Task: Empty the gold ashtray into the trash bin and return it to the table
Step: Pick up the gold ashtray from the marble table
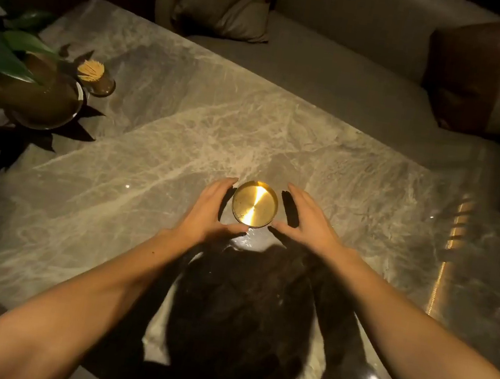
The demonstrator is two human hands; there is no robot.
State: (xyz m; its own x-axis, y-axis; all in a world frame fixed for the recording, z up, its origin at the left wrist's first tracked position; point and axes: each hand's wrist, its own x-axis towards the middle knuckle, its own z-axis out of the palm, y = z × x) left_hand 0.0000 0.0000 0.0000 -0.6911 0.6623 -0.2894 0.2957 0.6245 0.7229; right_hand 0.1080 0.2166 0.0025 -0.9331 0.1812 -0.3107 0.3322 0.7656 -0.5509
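We look down on a broad marble table [160,131], grey-green with pale veining and polished enough to catch glints of the dim warm light; our own dark shadow spreads across its near edge. The gold ashtray [255,204] sits upright on the stone near the middle, its round dish looking bare and shining. Our left hand [210,208] curves around its left side and our right hand [308,220] around its right, fingers spread wide; the left thumb tip comes up close under the near rim, but we cannot tell if it touches, and neither hand has closed on anything. At the far left stands a potted plant [31,88] with long green leaves, and just beside it a small toothpick holder [95,77]. Beyond the table runs a grey sofa [341,57] with a cushion [219,11] against its back.
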